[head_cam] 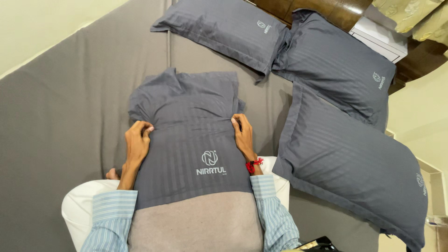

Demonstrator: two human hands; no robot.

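A grey striped pillowcase (186,121) with a white logo is pulled partway over a beige pillow (196,224) that rests against my body. My left hand (137,140) grips the case's left side, fingers pinched into the fabric. My right hand (242,133), with a red thread on the wrist, grips the right side. The far end of the case lies loose and rumpled on the bed. Both sleeves are light blue striped.
A grey bed sheet (60,116) covers the mattress. Three covered grey pillows lie on it: one at the top (224,32), one at the upper right (336,65), one at the right (350,158). A white cushion edge (77,205) shows under my arms. Wooden furniture (326,11) stands beyond the bed.
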